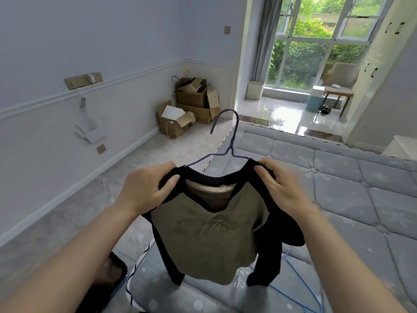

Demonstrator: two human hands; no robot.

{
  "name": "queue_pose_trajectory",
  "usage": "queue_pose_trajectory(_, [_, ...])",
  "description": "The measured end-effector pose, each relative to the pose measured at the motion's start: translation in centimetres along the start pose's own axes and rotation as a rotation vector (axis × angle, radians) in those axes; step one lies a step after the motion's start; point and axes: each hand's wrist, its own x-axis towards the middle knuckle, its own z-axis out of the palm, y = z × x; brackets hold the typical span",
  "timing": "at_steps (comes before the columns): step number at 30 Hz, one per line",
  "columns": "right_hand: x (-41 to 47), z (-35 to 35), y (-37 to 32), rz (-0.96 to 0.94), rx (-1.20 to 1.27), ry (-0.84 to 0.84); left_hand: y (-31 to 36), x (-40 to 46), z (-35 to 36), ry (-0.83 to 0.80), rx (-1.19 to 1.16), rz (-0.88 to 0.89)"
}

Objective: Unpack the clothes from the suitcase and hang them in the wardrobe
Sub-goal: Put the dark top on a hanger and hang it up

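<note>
Over the near corner of the grey mattress [338, 188] you hold the shirt [203, 240] up on a purple hanger [228, 134], its hook tilted left. Left of the mattress edge, bare floor [140, 161] runs to the wall and the cardboard boxes [191, 102]. Your left hand [144, 188] pinches the shirt's black left shoulder; your right hand [279, 186] pinches the right one. Beneath, a blue hanger [300, 283] lies on the mattress.

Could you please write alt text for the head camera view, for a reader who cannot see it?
Both hands, left hand and right hand, hold a black-and-olive shirt by its shoulders on a purple wire hanger, above a grey quilted mattress. Cardboard boxes sit in the corner.
</note>
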Motion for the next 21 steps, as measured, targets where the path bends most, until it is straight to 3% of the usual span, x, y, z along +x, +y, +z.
queue_pose_trajectory(10, [0.9,1.2,0.1,-0.186,0.138,-0.219,3.1,-4.9,-2.3,0.101,0.264,-0.267])
queue_pose_trajectory(16, [-0.1,5.3,-0.5,-0.273,0.225,-0.422,6.9,-12.2,-3.0,0.074,0.286,-0.499])
queue_pose_trajectory(21, [-2.7,9.1,-4.7,-0.394,0.294,-0.48,9.4,-19.1,-7.5,0.096,0.391,-0.674])
